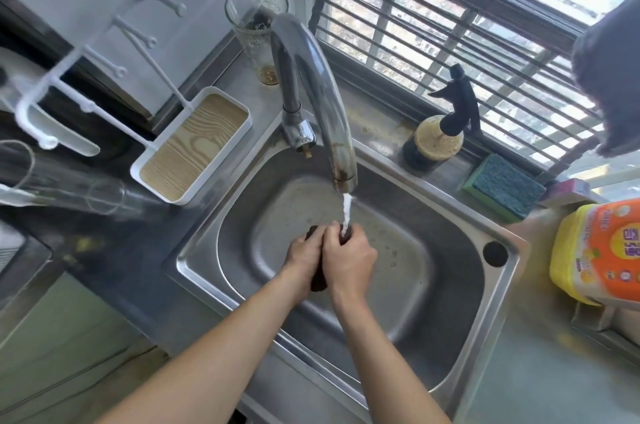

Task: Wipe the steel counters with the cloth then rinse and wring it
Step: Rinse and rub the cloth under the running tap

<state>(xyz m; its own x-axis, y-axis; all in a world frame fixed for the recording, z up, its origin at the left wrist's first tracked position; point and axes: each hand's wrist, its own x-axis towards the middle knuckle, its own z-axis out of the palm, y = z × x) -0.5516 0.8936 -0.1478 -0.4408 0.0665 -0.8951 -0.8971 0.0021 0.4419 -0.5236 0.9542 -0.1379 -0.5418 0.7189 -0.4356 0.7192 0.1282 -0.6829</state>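
Observation:
Both my hands are over the steel sink [446, 288], bunched round a dark brown cloth [317, 280]. My left hand [304, 252] grips its left side and my right hand [348, 259] grips its right side. Most of the cloth is hidden between my palms; a tail hangs below them and an end shows above my left fingers. Water runs in a white stream from the curved steel tap [311, 84] onto the cloth at my right fingers. Steel counter [540, 371] surrounds the sink.
A white rack with a wood-grain tray [194, 146] stands left of the sink, a tall glass [258, 32] behind the tap. On the window ledge are a spray bottle [436, 139] and a blue-green sponge [502, 186]. A yellow detergent bottle [599, 250] stands at right.

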